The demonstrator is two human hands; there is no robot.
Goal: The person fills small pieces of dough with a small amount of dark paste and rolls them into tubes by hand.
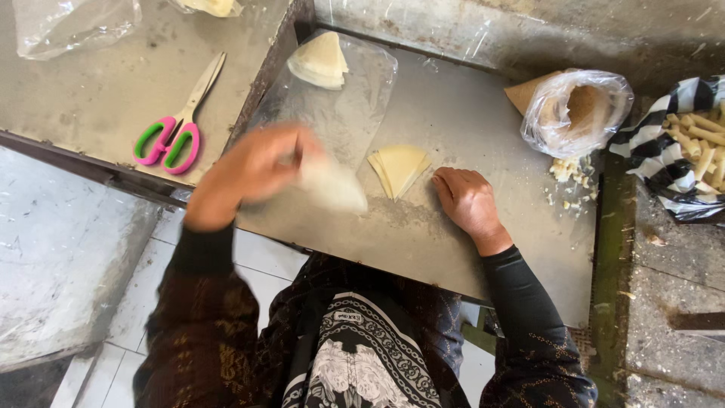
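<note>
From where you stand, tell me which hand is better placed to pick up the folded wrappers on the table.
Right. The right hand rests flat beside the folded wrappers, free. The left hand is blurred, already holding a thin wrapper sheet.

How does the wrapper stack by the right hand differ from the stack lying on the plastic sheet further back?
The near wrapper stack lies on the bare metal table, fanned out, beside the right hand. The far wrapper stack rests on the clear plastic sheet, squared up more neatly, away from both hands. The near one looks yellower; the far one paler. Both are thin triangular pastry sheets. The left hand, blurred, holds another pale sheet.
</note>
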